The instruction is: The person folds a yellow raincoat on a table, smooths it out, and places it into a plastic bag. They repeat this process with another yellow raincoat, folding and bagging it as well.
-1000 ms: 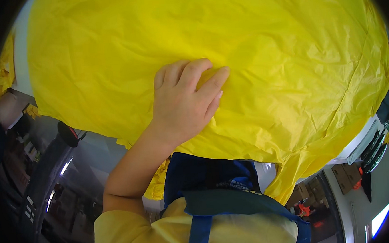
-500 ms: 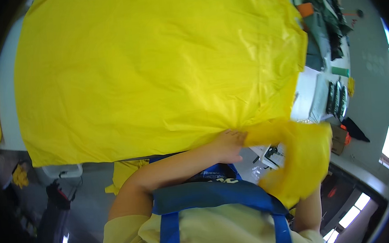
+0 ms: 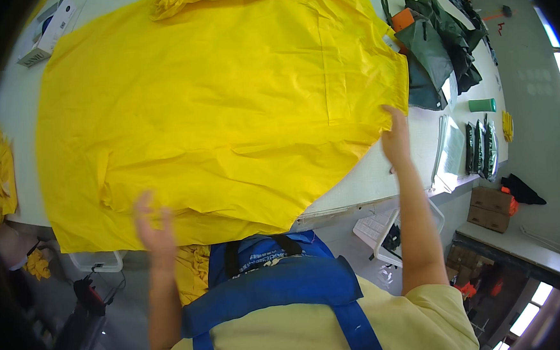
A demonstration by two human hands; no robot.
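A large yellow raincoat (image 3: 224, 108) lies spread flat on a white table (image 3: 364, 183), its near hem hanging over the front edge. My left hand (image 3: 154, 229) hovers blurred over the near hem with fingers spread, holding nothing. My right hand (image 3: 395, 136) rests at the coat's right edge, fingers on the fabric where it meets the bare tabletop. Whether it pinches the cloth is unclear.
Dark green garments (image 3: 436, 50) lie piled at the table's far right, beside a green cup (image 3: 482, 105) and flat packed bags (image 3: 477, 147). A white box (image 3: 50, 32) sits at the far left corner. More yellow cloth (image 3: 1, 176) hangs at the left. Cardboard boxes (image 3: 490, 204) stand on the floor.
The folded-over right part of the coat is now spread out flat. My left hand has pulled back to the near hem; my right hand has reached out to the coat's right edge.
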